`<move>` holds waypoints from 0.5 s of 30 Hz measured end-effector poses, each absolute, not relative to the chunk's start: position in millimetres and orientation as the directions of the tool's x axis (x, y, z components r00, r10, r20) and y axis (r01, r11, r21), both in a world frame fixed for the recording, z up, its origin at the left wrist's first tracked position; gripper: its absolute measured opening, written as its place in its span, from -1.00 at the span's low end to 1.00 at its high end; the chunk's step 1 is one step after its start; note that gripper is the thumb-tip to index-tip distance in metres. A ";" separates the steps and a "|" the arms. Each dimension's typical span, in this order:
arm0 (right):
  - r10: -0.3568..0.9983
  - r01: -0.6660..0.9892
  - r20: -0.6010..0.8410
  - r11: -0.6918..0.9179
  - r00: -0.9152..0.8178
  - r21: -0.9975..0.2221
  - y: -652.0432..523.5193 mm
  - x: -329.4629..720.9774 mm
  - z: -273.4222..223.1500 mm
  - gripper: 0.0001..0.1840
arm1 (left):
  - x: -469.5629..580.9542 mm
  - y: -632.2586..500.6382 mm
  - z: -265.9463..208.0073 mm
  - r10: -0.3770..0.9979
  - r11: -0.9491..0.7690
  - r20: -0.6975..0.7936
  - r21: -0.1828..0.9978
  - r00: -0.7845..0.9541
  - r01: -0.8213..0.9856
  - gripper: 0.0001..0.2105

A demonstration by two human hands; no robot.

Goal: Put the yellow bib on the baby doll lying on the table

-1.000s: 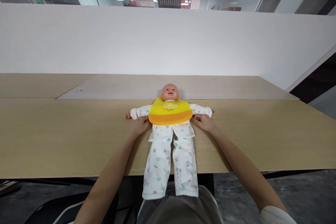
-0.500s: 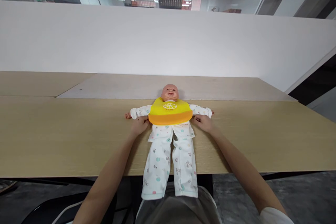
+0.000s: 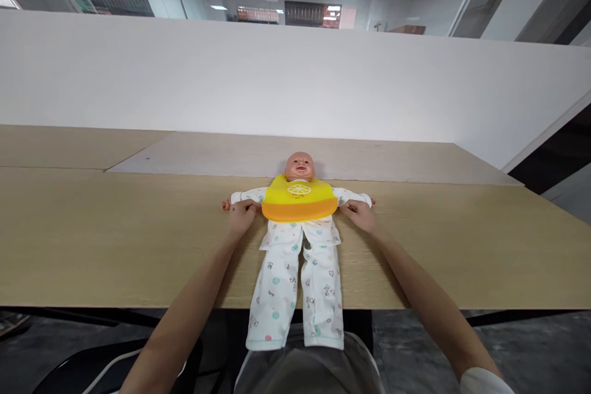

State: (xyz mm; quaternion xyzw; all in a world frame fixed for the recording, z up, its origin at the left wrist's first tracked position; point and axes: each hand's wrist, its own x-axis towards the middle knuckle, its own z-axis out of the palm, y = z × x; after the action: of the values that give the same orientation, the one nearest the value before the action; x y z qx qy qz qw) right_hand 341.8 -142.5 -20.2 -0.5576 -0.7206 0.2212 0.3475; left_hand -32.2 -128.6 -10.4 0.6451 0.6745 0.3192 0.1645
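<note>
A baby doll (image 3: 300, 167) lies on its back with its arms spread and its head toward the wall. It wears a white printed top and white printed trousers (image 3: 275, 295), whose legs hang over the table's front edge. A yellow bib (image 3: 300, 200) with an orange lower pocket and a citrus-slice print covers its chest. My left hand (image 3: 242, 218) is closed at the sleeve (image 3: 249, 195) on the left of the picture, beside the bib. My right hand (image 3: 361, 215) pinches the opposite sleeve (image 3: 353, 196) near the bib's other edge.
The wooden table (image 3: 115, 240) extends to both sides, with a paler strip (image 3: 221, 154) along its back. Behind it stands a white wall (image 3: 295, 83) topped by glass. A black chair (image 3: 87, 372) is below on the left.
My left hand has shifted slightly up and outward along the sleeve. My right hand stays nearly in place. The camera view has tilted a little; the doll lies as before.
</note>
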 end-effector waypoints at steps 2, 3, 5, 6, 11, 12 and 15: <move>0.963 0.601 0.264 0.245 -0.059 -0.761 -137.6 342.6 -9.8 -0.61 | -31.7 -121.8 -0.3 0.960 0.016 0.193 0.687 -0.203 0.727 -0.72; 0.967 0.566 0.254 0.217 -0.015 -0.795 -133.2 342.5 -4.5 -0.63 | -30.9 -116.6 5.8 0.955 0.045 0.180 0.694 -0.235 0.718 -0.73; 0.971 0.480 0.226 0.162 0.078 -0.862 -119.4 340.2 5.5 -0.70 | -28.2 -102.1 17.8 0.948 0.107 0.143 0.696 -0.284 0.710 -0.76; 0.968 0.437 0.218 0.146 0.120 -0.887 -110.0 337.9 10.1 -0.73 | -26.3 -93.0 23.0 0.942 0.118 0.143 0.704 -0.303 0.700 -0.77; 0.984 0.233 0.016 -0.025 0.175 -0.972 -51.2 316.3 25.7 -0.79 | -13.1 -38.2 34.2 0.950 0.135 -0.011 0.917 -0.313 0.376 -0.78; 0.987 0.212 -0.027 -0.061 0.157 -0.975 -40.3 311.1 26.7 -0.78 | -10.1 -28.2 34.2 0.956 0.162 -0.072 0.938 -0.286 0.307 -0.77; 0.988 0.150 -0.136 -0.146 0.074 -0.978 -15.3 296.5 24.2 -0.71 | -1.7 -5.9 33.5 0.963 0.240 -0.209 0.952 -0.171 0.189 -0.73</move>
State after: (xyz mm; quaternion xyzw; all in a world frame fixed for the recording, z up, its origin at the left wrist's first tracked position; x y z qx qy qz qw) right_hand 296.5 -15.3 24.2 -0.5871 -0.4845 0.4779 0.4383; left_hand -1.7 -5.9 33.5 0.4505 0.6393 0.4206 0.4598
